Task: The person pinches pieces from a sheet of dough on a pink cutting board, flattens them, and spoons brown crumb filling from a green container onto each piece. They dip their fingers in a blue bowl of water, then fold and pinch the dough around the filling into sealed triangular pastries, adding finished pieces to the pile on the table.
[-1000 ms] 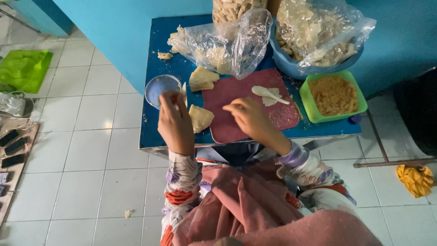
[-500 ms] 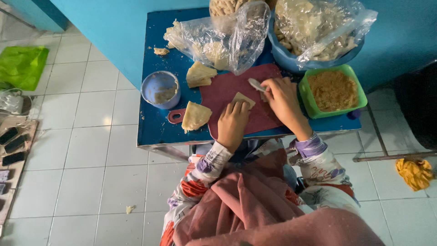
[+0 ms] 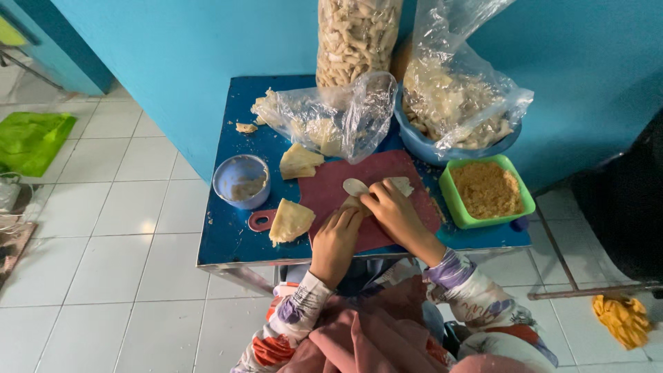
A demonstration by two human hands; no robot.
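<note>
My left hand (image 3: 337, 236) rests on the dark red cutting board (image 3: 331, 186), its fingertips pinching the edge of a pale pastry sheet (image 3: 402, 184). My right hand (image 3: 392, 209) lies next to it over the same sheet and grips a white spoon (image 3: 355, 186), whose bowl points left. Two folded pastry triangles lie close by: one (image 3: 291, 221) on the board's left edge, the other (image 3: 300, 161) at its top left. A small blue bowl (image 3: 241, 181) stands left of the board.
A green tub of crumbly orange filling (image 3: 487, 190) stands right of the board. Behind it are a blue basin (image 3: 418, 144) with a bagged pile, a clear bag of pastry sheets (image 3: 331, 121) and a tall bag of snacks (image 3: 356, 38). The blue table (image 3: 228, 242) stands against a blue wall.
My left hand came from the small blue bowl to the sheet on the board. My right hand carried the spoon toward the green tub and back onto the sheet.
</note>
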